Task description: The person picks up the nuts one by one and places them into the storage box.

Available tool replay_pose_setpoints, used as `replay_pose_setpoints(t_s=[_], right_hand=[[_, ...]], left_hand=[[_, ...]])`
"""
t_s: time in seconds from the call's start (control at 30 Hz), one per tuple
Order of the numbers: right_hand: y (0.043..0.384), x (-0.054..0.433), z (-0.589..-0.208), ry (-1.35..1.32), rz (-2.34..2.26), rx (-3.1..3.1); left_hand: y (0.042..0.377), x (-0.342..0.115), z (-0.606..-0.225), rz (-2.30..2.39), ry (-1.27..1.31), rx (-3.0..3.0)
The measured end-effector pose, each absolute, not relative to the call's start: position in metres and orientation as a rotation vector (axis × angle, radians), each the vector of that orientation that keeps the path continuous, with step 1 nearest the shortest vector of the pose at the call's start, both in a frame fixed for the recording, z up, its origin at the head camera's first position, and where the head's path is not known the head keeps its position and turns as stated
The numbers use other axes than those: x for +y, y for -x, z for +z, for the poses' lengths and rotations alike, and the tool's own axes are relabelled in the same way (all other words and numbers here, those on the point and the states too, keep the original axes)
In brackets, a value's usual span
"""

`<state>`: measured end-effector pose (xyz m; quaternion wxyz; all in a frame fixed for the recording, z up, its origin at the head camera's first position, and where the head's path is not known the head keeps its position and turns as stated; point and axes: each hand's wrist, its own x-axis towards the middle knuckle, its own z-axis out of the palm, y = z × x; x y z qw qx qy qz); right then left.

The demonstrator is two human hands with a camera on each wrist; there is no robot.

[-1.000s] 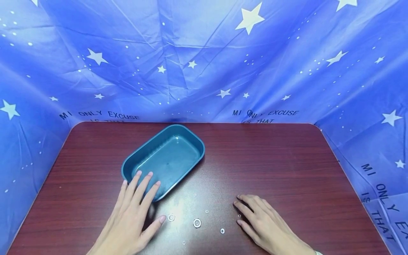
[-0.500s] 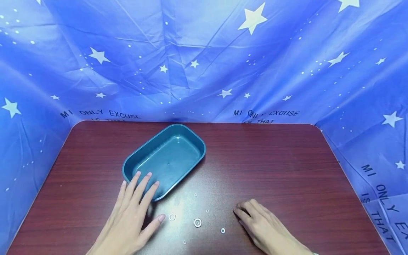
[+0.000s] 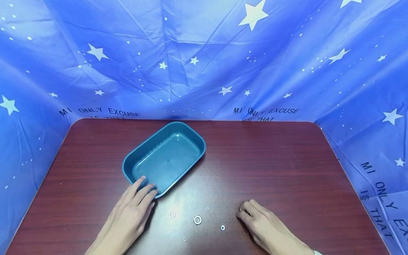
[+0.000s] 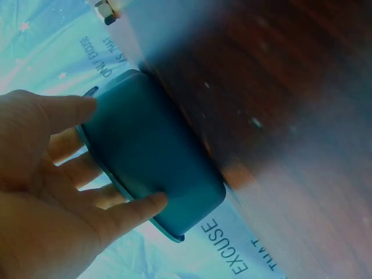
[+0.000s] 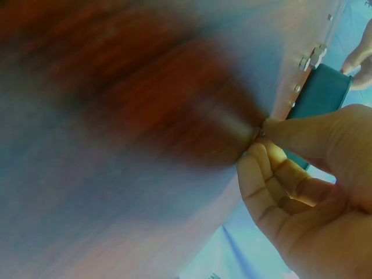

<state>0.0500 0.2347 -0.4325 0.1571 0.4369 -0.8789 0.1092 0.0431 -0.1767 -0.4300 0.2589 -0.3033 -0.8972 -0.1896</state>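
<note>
A teal plastic box [image 3: 169,161] stands open-topped on the table, left of centre. My left hand [image 3: 127,212] grips its near left corner. Some fingers reach over the rim to the inside, and the thumb [image 4: 72,111] lies against the outside wall in the left wrist view. Right of the loose nuts, my right hand [image 3: 262,223] pinches a tiny nut [image 5: 261,132] at the table surface, mostly hidden by thumb and fingertips. Between the hands lie a large hex nut [image 3: 197,220], another large nut [image 3: 172,214] and a medium nut [image 3: 222,227].
Smaller nuts lie scattered too: one farther back [image 3: 195,192], one near the middle [image 3: 207,208], one toward the front [image 3: 184,239]. The dark red wood table [image 3: 271,156] is enclosed by a blue star-print cloth [image 3: 204,81] at the back and sides.
My left thumb has drawn in from beside the nut to the box's wall, with the fingers bending over the rim. My right fingers have closed on the tiny nut that lay beside them.
</note>
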Motion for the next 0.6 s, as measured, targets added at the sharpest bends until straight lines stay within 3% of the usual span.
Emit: replay_pose_setpoints(t_s=[0.6], right_hand=[[-0.048,0.234,-0.422,-1.273,0.361,-2.475]], left_hand=[[-0.041,-0.18,-0.429,-0.492,0.833,-2.39]])
